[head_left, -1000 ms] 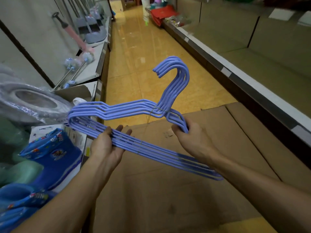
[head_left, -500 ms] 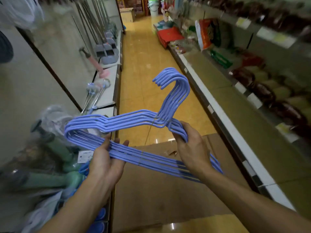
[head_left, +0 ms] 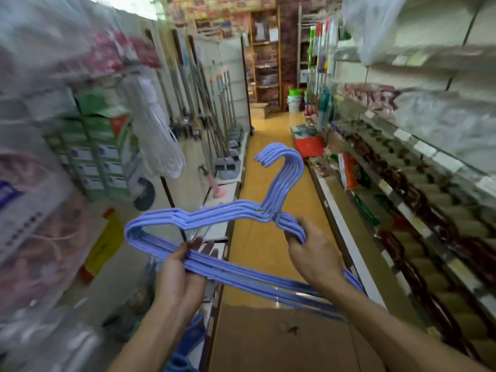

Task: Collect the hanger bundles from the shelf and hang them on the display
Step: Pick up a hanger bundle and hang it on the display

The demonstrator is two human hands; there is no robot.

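Observation:
A bundle of several blue wire hangers [head_left: 222, 214] is held flat in front of me over the shop aisle, hooks pointing up and left. My left hand [head_left: 181, 273] grips the bundle's bottom bars near the left end, thumb on top and fingers underneath. My right hand [head_left: 314, 260] grips the right shoulder wires just below the hooks. The hangers' right tip shows past my right wrist. The left display wall is blurred.
Shelves line both sides of the yellow-tiled aisle [head_left: 264, 167]. Mops and brooms [head_left: 214, 116] hang along the left wall, with white coiled cord [head_left: 158, 140] nearer. Packaged goods fill the right shelves [head_left: 402, 200]. A flat cardboard box [head_left: 281, 342] lies below my arms.
My view has swung upward from the cardboard box to the aisle and upper shelves. Both hands keep the same hold on the hanger bundle, which has risen slightly.

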